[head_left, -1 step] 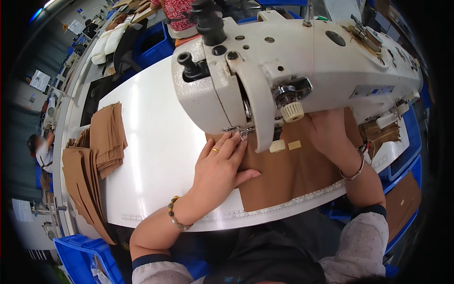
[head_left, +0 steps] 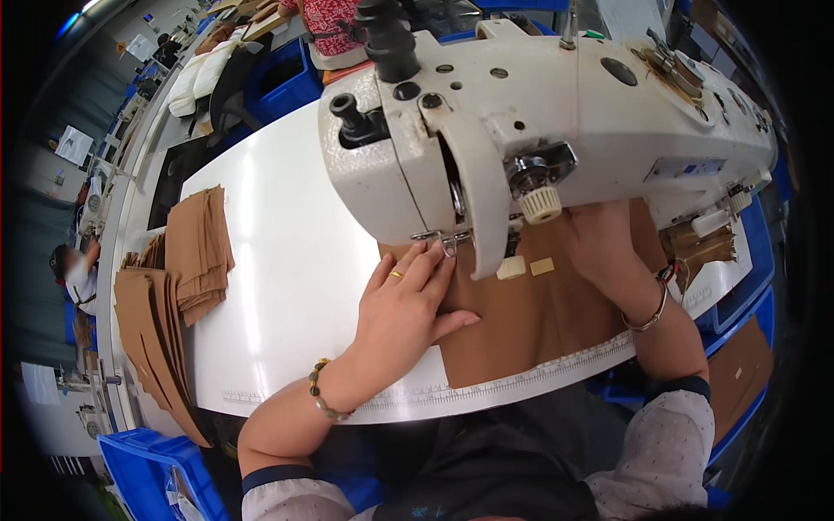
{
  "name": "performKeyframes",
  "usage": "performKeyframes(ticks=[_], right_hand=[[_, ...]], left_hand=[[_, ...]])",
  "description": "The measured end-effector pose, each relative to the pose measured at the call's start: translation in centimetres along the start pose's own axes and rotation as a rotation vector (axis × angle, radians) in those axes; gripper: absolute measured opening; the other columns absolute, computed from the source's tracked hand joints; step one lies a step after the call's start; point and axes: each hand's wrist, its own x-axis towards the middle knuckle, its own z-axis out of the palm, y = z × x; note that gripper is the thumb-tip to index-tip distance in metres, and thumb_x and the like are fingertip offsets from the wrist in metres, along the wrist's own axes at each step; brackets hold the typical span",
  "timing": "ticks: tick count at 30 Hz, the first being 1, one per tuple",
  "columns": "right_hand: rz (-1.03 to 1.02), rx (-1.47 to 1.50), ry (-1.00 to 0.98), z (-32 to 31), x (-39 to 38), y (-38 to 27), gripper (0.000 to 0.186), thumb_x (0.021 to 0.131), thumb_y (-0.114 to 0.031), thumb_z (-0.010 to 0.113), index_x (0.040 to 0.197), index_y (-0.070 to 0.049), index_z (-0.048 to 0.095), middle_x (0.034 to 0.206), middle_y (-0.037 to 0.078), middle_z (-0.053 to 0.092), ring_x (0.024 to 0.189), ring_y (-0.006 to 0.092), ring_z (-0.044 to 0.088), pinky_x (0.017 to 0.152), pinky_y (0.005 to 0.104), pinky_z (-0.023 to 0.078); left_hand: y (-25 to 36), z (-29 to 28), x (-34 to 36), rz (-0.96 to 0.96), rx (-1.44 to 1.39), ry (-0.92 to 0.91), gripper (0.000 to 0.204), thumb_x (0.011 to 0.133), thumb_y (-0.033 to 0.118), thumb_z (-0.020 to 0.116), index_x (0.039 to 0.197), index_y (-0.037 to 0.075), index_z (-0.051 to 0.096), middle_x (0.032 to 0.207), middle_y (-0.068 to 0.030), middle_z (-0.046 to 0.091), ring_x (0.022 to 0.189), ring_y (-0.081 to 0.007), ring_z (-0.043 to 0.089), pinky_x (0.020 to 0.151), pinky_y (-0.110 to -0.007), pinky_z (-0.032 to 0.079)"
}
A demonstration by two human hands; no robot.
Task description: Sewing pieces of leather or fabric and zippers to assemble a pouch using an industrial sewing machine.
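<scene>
My left hand (head_left: 404, 300) lies palm down, fingers stretched out nearly flat and thumb spread wide; it presses on the brown cloth (head_left: 512, 334) without gripping it, fingertips right by the presser foot (head_left: 449, 247). My right hand (head_left: 599, 243) reaches to the cloth's right part, bent at the wrist; its fingertips are hidden behind the machine (head_left: 556, 95), so I can't tell how far they are open or whether they pinch anything.

The cloth lies on the white table (head_left: 278, 260), partly under the machine's head, its near edge over the ruler (head_left: 400, 398) along the rim. A small yellowish patch (head_left: 542, 267) shows on it, between my hands.

To my left, brown pieces (head_left: 200, 252) lie in overlapping piles, some drooping toward me. Below them sits a blue bin (head_left: 156, 445). Farther off, beyond the table, is someone in a red patterned top (head_left: 330, 24).
</scene>
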Motion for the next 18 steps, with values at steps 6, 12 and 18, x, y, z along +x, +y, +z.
performKeyframes(ticks=[6, 12, 18], right_hand=[[-0.015, 0.116, 0.013, 0.7, -0.3, 0.7, 0.010, 0.083, -0.020, 0.077, 0.092, -0.020, 0.083, 0.092, 0.002, 0.076, 0.084, 0.0262, 0.070, 0.076, 0.0410, 0.054], [-0.048, 0.133, -0.027, 0.4, 0.2, 0.9, 0.012, 0.082, -0.021, 0.079, 0.093, -0.019, 0.083, 0.095, 0.004, 0.076, 0.087, 0.0265, 0.070, 0.078, 0.0414, 0.054], [-0.126, 0.048, -0.338, -0.3, 0.0, 0.9, 0.032, 0.084, -0.039, 0.078, 0.075, -0.008, 0.074, 0.078, 0.006, 0.069, 0.076, 0.0287, 0.066, 0.074, 0.0433, 0.051]], left_hand=[[0.0, 0.1, -0.1, 0.017, 0.017, 0.023, 0.076, 0.083, 0.058, 0.071, 0.132, -0.001, 0.067, 0.138, -0.0133, 0.063, 0.136, -0.0297, 0.055, 0.108, -0.047, 0.044], [0.3, -0.1, -0.2, 0.003, 0.008, -0.005, 0.077, 0.082, 0.059, 0.071, 0.132, -0.001, 0.067, 0.140, -0.0126, 0.062, 0.138, -0.0290, 0.053, 0.109, -0.051, 0.045], [0.2, 0.0, -0.2, 0.009, 0.007, 0.010, 0.078, 0.082, 0.058, 0.071, 0.132, -0.001, 0.066, 0.141, -0.0124, 0.061, 0.139, -0.0287, 0.052, 0.108, -0.051, 0.045]])
